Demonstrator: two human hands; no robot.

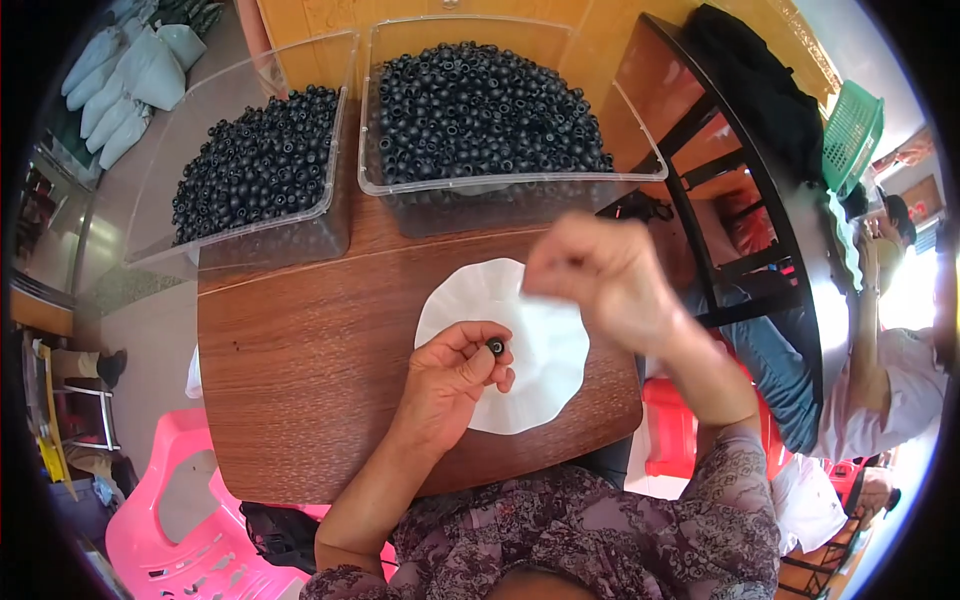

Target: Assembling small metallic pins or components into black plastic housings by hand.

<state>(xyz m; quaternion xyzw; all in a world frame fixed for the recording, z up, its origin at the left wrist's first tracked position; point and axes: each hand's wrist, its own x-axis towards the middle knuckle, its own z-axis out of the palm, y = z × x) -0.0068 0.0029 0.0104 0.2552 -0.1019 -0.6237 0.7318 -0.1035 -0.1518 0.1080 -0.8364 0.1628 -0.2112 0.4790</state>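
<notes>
Between the thumb and fingers of my left hand (pixel 452 378) is a small black ring-like part (pixel 496 346) with a round hole facing up. That hand is over the left side of a white scalloped plate (pixel 545 370) on the wooden table. My right hand (pixel 605 275) is raised above the plate's upper right edge. Its fingers look curled but are smeared by motion, so whether they hold anything cannot be made out. Beyond the plate, a clear plastic bin (pixel 512 180) is heaped with similar black parts (pixel 480 110).
A second clear bin (pixel 340 190) of black parts stands at the far left of the table (pixel 290 370). A dark table (pixel 745 130) with a green basket (pixel 853 135) is at right, where another person (pixel 880 400) sits. Pink (pixel 150 500) and red chairs (pixel 670 430) flank me.
</notes>
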